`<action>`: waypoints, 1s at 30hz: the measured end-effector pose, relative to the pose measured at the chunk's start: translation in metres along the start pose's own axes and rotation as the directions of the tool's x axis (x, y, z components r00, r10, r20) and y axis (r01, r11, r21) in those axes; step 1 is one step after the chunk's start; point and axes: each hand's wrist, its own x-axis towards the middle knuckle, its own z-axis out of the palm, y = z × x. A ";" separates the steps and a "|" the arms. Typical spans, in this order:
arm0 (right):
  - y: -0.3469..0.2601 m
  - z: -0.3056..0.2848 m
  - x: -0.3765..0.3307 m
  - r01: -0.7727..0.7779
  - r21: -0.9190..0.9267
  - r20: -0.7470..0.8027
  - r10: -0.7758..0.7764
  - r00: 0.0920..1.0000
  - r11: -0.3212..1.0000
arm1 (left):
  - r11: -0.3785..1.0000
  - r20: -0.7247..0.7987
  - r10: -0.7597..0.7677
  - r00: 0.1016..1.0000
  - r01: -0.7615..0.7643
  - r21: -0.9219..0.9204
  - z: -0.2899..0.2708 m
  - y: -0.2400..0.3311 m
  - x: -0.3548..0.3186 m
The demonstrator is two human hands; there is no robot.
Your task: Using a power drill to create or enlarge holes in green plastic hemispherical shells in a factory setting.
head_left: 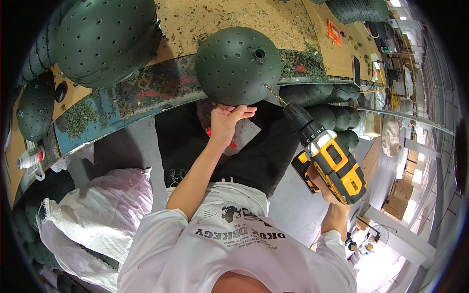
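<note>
A dark green perforated dome shell [234, 63] rests at the bench's near edge. It has many small holes and one larger round hole at its upper right. My left hand [227, 119] holds its near rim from below, some fingers hidden under the shell. In my right hand [322, 186] is a yellow and black cordless drill [334, 163], which covers most of the fingers. The drill bit [273, 94] points up and left, its tip just off the shell's lower right side, apparently not touching it.
Nested green shells [107, 39] stand on the bench at the left, more shells [359, 10] at the far right. Under the bench edge sit further shells [322, 117]. Green shavings [80, 117] litter the bench. A phone [356, 71] lies right; a white sack [105, 210] stands lower left.
</note>
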 end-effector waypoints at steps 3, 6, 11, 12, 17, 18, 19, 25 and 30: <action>-0.003 -0.011 0.012 0.172 -0.189 0.052 -0.166 0.985 0.967 | 1.000 -0.008 0.004 1.000 -0.005 -0.003 -0.002 0.000 0.000; 0.010 -0.015 0.005 0.234 -0.158 0.092 -0.222 0.971 0.959 | 1.000 0.010 0.015 1.000 -0.015 -0.013 0.001 -0.002 0.001; 0.016 -0.022 0.006 0.132 -0.196 0.089 -0.117 0.989 0.972 | 1.000 0.002 0.028 1.000 -0.028 -0.001 0.002 -0.001 0.000; 0.012 -0.021 0.013 0.261 -0.269 0.075 -0.250 0.965 0.927 | 1.000 -0.001 0.029 1.000 -0.029 0.007 0.002 -0.001 0.001; 0.011 -0.020 0.020 0.028 0.044 0.084 -0.032 0.996 0.999 | 0.999 -0.002 0.043 0.999 -0.043 0.002 0.004 -0.002 0.000; 0.015 -0.018 0.018 0.017 0.090 0.049 -0.021 0.999 0.996 | 0.999 -0.002 0.048 0.999 -0.048 0.012 0.004 -0.001 0.000; 0.016 -0.018 0.017 0.006 0.134 0.013 -0.007 1.000 0.991 | 0.999 -0.001 0.045 0.999 -0.045 0.009 0.004 -0.002 0.000; 0.014 -0.020 0.019 0.033 0.070 0.042 -0.036 0.998 0.997 | 0.998 0.019 0.061 0.998 -0.061 0.018 0.002 -0.004 0.001; 0.008 -0.023 0.025 0.071 0.015 0.071 -0.072 0.995 0.997 | 0.997 0.020 0.071 0.997 -0.072 0.033 0.002 -0.004 0.001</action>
